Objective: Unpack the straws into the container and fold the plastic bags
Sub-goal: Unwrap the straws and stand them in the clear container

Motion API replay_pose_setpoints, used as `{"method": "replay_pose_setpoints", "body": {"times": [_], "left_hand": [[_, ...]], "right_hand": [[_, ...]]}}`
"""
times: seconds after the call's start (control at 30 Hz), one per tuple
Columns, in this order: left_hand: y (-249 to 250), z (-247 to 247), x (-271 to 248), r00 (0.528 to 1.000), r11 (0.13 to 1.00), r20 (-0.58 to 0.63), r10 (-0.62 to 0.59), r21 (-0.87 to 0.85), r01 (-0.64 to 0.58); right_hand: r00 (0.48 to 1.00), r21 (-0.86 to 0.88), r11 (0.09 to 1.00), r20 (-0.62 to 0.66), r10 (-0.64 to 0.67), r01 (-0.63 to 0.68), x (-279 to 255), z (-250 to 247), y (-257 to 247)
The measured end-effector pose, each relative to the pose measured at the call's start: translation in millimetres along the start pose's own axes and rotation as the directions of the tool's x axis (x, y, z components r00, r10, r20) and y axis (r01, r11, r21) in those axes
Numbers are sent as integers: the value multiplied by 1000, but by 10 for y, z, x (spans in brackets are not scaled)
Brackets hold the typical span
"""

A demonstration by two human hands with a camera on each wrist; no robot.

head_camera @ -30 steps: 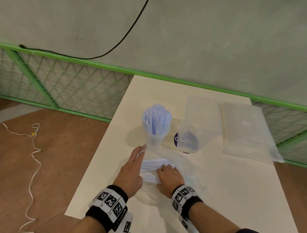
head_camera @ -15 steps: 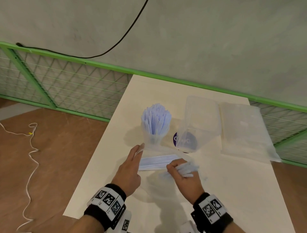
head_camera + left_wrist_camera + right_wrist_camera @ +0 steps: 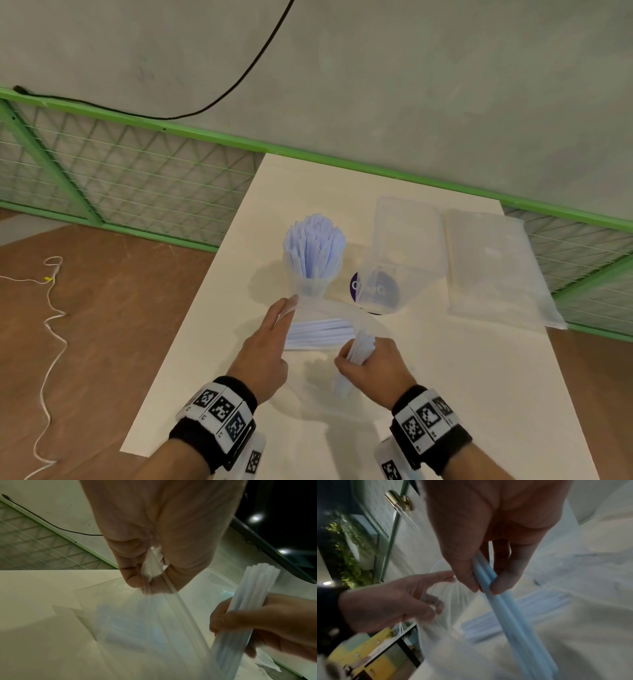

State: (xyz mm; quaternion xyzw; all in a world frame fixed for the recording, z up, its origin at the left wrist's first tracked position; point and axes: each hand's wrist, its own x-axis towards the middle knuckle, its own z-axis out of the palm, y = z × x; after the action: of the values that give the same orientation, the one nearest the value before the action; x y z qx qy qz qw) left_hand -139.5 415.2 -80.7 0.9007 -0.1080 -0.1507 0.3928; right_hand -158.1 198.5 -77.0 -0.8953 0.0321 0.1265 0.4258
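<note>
A clear cup (image 3: 310, 286) full of pale blue straws (image 3: 313, 245) stands mid-table. In front of it lies a clear plastic bag (image 3: 337, 310) with more straws (image 3: 320, 334) inside. My left hand (image 3: 270, 337) pinches the bag's rim (image 3: 154, 572) and lifts it. My right hand (image 3: 371, 366) grips a bundle of straws (image 3: 358, 351), nearly upright, just outside the bag's mouth. The left wrist view shows that bundle (image 3: 248, 608) in the right fist; the right wrist view shows its straws (image 3: 501, 609) between thumb and fingers.
A clear empty container (image 3: 399, 253) sits right of the cup over a dark round label (image 3: 375, 291). Flat plastic bags (image 3: 493, 270) lie at the table's right. A green mesh fence (image 3: 137, 178) and wall stand behind. White cord (image 3: 51, 308) trails on the brown floor at left.
My right hand has drawn a bundle of straws out of the bag and turned it from lying flat toward upright. The left hand kept holding the bag's rim.
</note>
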Motion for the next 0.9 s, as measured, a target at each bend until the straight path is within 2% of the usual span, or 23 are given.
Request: {"method": "replay_pose_setpoints", "body": {"times": [0.1, 0.2, 0.27, 0.37, 0.57, 0.8, 0.9], "left_hand": [[-22, -17, 22, 1000, 1000, 7, 4, 10, -4], [-27, -29, 47, 1000, 1000, 14, 6, 17, -6], [-27, -27, 73, 1000, 999, 17, 14, 29, -15], [-33, -16, 119, 999, 999, 31, 30, 32, -31], [-100, -36, 159, 999, 998, 29, 46, 38, -47], [-69, -104, 190, 999, 999, 37, 31, 31, -32], [-86, -119, 187, 999, 999, 35, 27, 37, -29]], "right_hand": [[998, 96, 993, -29, -61, 64, 95, -310, -401], [972, 196, 963, -177, -152, 187, 229, -737, -923], [948, 167, 955, -247, -202, 247, 356, -930, -1197], [950, 52, 964, -192, -245, 259, 578, -974, -1439], [932, -37, 954, -204, -299, 298, 991, -857, -1508], [932, -159, 923, -32, -360, 351, 1207, -593, -1260], [902, -219, 888, -62, -427, 405, 1219, -600, -1203]]}}
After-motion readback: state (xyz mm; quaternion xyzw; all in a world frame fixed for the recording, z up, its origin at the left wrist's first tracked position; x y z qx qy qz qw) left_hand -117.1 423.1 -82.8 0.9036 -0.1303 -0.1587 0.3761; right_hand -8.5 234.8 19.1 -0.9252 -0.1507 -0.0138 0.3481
